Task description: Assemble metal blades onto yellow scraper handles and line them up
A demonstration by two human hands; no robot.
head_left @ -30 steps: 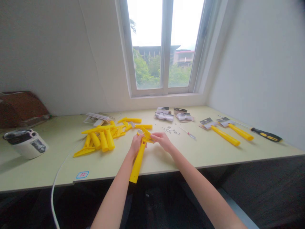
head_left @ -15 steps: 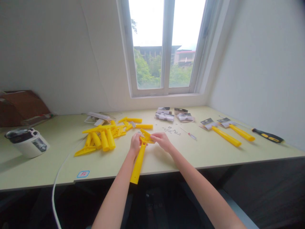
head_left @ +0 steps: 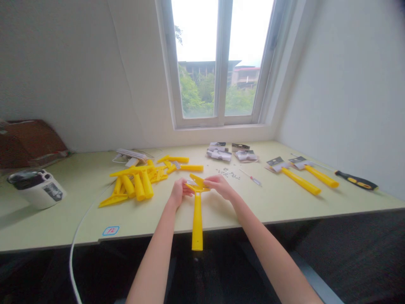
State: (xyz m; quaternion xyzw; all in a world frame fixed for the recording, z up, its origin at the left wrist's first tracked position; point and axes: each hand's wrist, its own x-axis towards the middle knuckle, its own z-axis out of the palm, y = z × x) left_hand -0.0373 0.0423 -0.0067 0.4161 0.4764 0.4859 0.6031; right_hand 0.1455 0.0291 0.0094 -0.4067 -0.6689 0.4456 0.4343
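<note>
Left hand: the left hand (head_left: 179, 193) sits at the left side of the yellow plastic scraper handle (head_left: 197, 223), its left fingers (head_left: 187, 189) closed narrowly against the flared head.

Right hand: the right hand (head_left: 219, 187) comes in from the other side, its right fingers (head_left: 209, 181) narrowly pinching the head's right edge. The exact thumb placement on either hand cannot be told.

Scraper handle: held between both sets of fingers, head up by them, with the shaft running straight from the fingers toward the person and appearing to reach past the front edge of the surface (head_left: 247, 207).

Grip: fingers set evenly on both sides of the head, with the shaft kept in line, give the steadiest hold.

Left of the fingers: a heap of yellow plastic parts (head_left: 136, 181), with a white cable (head_left: 74, 249) nearer the front edge.

Ahead of the fingers: small metal screws (head_left: 228, 173) and a slim screwdriver (head_left: 251, 179).

Right of the fingers: two carded yellow-handled tools (head_left: 300, 180) and a black-and-yellow screwdriver (head_left: 357, 180).
</note>
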